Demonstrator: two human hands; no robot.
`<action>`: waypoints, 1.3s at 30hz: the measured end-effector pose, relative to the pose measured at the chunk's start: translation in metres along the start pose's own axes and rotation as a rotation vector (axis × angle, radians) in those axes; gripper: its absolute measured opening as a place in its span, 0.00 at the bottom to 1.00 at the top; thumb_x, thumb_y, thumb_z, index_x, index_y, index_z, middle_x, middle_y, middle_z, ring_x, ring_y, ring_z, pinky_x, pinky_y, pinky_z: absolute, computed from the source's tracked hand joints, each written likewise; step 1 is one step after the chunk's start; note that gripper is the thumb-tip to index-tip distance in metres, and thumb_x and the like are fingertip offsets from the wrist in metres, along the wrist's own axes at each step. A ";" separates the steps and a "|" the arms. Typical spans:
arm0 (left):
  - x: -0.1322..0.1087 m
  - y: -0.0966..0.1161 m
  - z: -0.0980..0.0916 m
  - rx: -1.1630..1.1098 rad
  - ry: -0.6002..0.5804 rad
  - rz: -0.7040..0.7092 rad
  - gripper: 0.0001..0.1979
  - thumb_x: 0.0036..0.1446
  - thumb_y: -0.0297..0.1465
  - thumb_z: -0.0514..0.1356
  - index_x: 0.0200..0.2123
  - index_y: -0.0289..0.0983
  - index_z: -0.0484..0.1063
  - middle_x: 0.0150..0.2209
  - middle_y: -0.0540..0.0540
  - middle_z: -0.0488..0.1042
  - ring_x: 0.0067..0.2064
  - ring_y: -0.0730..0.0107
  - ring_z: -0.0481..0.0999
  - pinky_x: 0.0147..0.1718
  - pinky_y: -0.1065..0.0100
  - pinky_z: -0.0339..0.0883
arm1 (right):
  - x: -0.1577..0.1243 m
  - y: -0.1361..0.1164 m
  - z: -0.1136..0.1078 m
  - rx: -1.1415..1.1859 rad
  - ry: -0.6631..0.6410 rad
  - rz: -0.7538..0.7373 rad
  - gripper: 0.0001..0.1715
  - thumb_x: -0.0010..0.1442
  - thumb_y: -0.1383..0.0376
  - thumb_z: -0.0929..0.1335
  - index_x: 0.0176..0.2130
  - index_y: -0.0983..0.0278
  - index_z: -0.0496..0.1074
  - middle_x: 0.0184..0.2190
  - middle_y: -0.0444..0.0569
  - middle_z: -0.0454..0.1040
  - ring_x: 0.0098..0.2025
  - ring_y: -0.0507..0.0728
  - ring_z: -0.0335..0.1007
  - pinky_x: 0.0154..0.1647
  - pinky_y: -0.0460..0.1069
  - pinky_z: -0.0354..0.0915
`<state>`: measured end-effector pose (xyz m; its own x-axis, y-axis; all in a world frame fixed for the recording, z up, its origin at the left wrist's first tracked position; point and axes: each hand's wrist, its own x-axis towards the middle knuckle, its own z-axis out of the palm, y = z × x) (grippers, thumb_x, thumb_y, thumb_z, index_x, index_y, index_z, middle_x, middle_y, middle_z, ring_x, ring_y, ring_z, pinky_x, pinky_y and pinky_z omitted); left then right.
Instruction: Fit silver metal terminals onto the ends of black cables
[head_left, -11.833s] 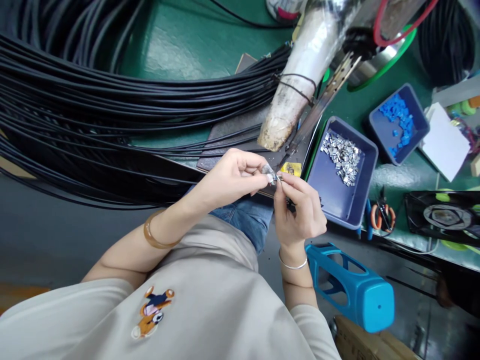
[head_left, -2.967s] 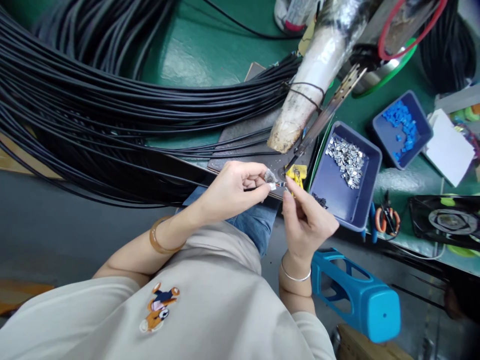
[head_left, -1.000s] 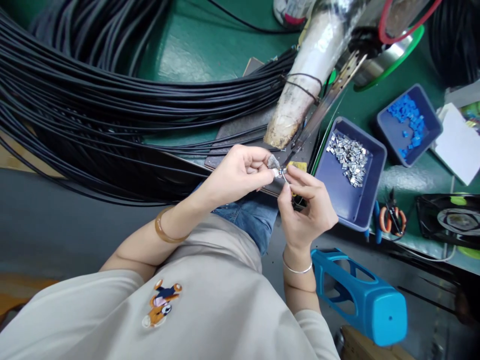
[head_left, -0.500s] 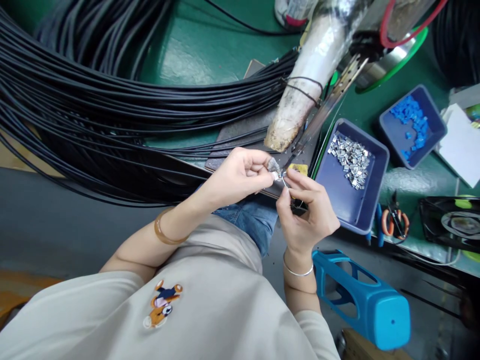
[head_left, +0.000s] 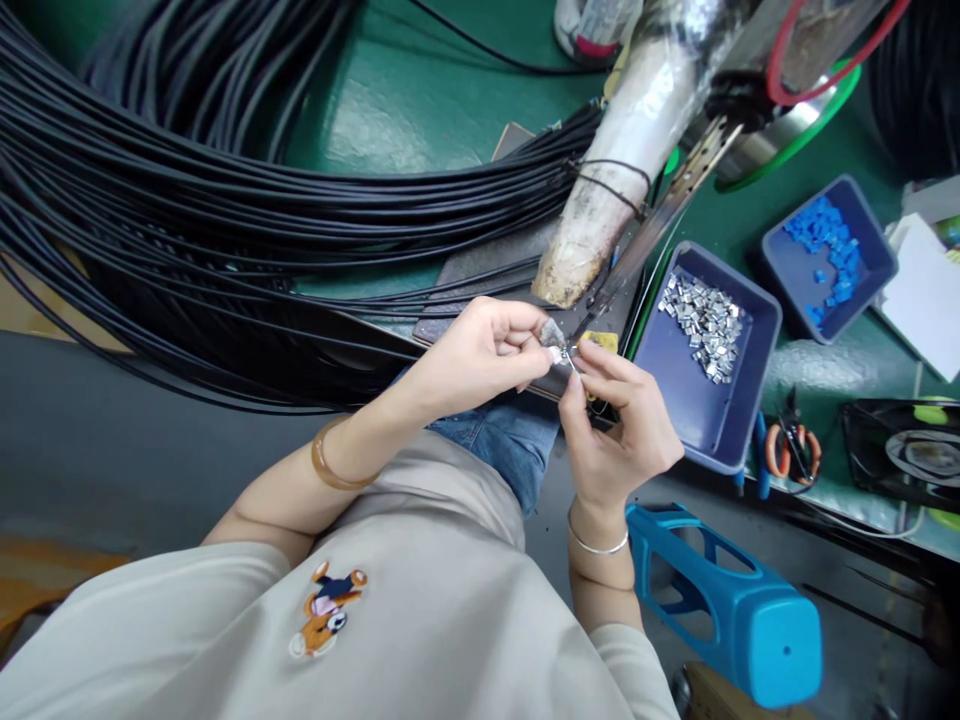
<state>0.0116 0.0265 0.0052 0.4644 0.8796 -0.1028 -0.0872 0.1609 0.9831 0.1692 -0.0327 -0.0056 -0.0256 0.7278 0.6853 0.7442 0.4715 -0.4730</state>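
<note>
Head view: work looks unfinished at the tabletop's (head_left: 409,105) near edge, left fingers (head_left: 531,367) grasping a grey scrap (head_left: 553,334), right fingers (head_left: 609,362) touching a pale strand (head_left: 571,364), grip unclear.

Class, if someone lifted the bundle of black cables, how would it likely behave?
The bundle of black cables would probably bend springily, since it holds broad, smooth curves. It may feel heavy, with many strands packed together. Outer strands might swing, as some hang past the green table.
</note>
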 end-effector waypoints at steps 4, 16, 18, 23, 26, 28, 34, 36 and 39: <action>0.000 0.002 0.000 0.001 0.001 0.004 0.04 0.51 0.22 0.58 0.26 0.33 0.70 0.20 0.53 0.66 0.22 0.82 0.63 0.22 0.77 0.57 | 0.001 -0.002 -0.001 -0.021 0.011 0.001 0.10 0.57 0.74 0.72 0.38 0.60 0.72 0.45 0.47 0.81 0.42 0.55 0.81 0.43 0.52 0.80; -0.001 -0.004 -0.002 0.010 -0.048 -0.018 0.04 0.53 0.23 0.58 0.27 0.33 0.70 0.20 0.53 0.66 0.22 0.82 0.64 0.22 0.78 0.58 | -0.003 -0.001 0.001 0.024 0.006 -0.017 0.12 0.56 0.76 0.71 0.38 0.61 0.70 0.44 0.50 0.81 0.42 0.55 0.81 0.42 0.51 0.80; -0.002 -0.004 -0.003 0.027 -0.050 -0.008 0.03 0.52 0.23 0.59 0.27 0.33 0.71 0.20 0.52 0.67 0.22 0.81 0.66 0.22 0.78 0.59 | -0.003 -0.001 0.000 0.021 0.012 -0.004 0.12 0.57 0.75 0.71 0.38 0.61 0.70 0.44 0.50 0.81 0.42 0.55 0.81 0.42 0.51 0.80; -0.007 -0.001 -0.003 0.089 -0.050 -0.007 0.04 0.51 0.23 0.60 0.25 0.32 0.71 0.21 0.51 0.69 0.20 0.82 0.64 0.19 0.78 0.55 | -0.002 -0.002 -0.007 0.005 0.037 0.093 0.08 0.59 0.72 0.71 0.38 0.60 0.74 0.36 0.45 0.81 0.39 0.54 0.80 0.40 0.49 0.77; -0.010 -0.002 -0.001 0.143 -0.056 0.031 0.04 0.53 0.24 0.60 0.27 0.31 0.73 0.21 0.51 0.69 0.21 0.81 0.63 0.20 0.77 0.56 | -0.002 -0.004 -0.009 -0.089 0.043 0.068 0.10 0.58 0.72 0.73 0.40 0.58 0.77 0.32 0.42 0.79 0.34 0.51 0.78 0.37 0.46 0.74; -0.011 -0.004 0.000 0.188 -0.050 0.071 0.04 0.54 0.25 0.60 0.27 0.31 0.73 0.22 0.51 0.68 0.22 0.80 0.63 0.21 0.77 0.57 | -0.003 -0.006 -0.008 -0.111 -0.009 0.039 0.11 0.59 0.72 0.73 0.41 0.58 0.76 0.32 0.41 0.79 0.32 0.49 0.77 0.36 0.44 0.72; -0.016 -0.004 0.001 0.229 -0.028 0.112 0.04 0.56 0.26 0.60 0.30 0.31 0.75 0.23 0.51 0.69 0.24 0.79 0.65 0.24 0.76 0.60 | -0.008 -0.009 -0.003 0.095 -0.138 0.299 0.01 0.63 0.66 0.69 0.38 0.60 0.72 0.28 0.39 0.77 0.26 0.49 0.77 0.30 0.42 0.73; -0.017 -0.003 0.001 0.182 -0.046 0.099 0.05 0.56 0.27 0.61 0.31 0.31 0.75 0.23 0.51 0.70 0.24 0.79 0.66 0.23 0.76 0.60 | -0.008 -0.009 -0.005 0.290 -0.212 0.430 0.03 0.65 0.64 0.68 0.37 0.61 0.70 0.25 0.38 0.76 0.24 0.50 0.77 0.27 0.43 0.74; -0.017 -0.002 0.000 0.123 -0.036 0.083 0.05 0.56 0.28 0.62 0.31 0.31 0.76 0.23 0.49 0.72 0.23 0.79 0.67 0.23 0.77 0.61 | -0.005 -0.007 -0.008 0.332 -0.113 0.479 0.05 0.64 0.64 0.69 0.36 0.62 0.69 0.24 0.38 0.76 0.22 0.50 0.76 0.24 0.43 0.73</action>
<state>0.0041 0.0116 0.0048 0.4917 0.8706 -0.0175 -0.0183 0.0305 0.9994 0.1692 -0.0439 -0.0014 0.1777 0.9378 0.2981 0.4421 0.1946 -0.8756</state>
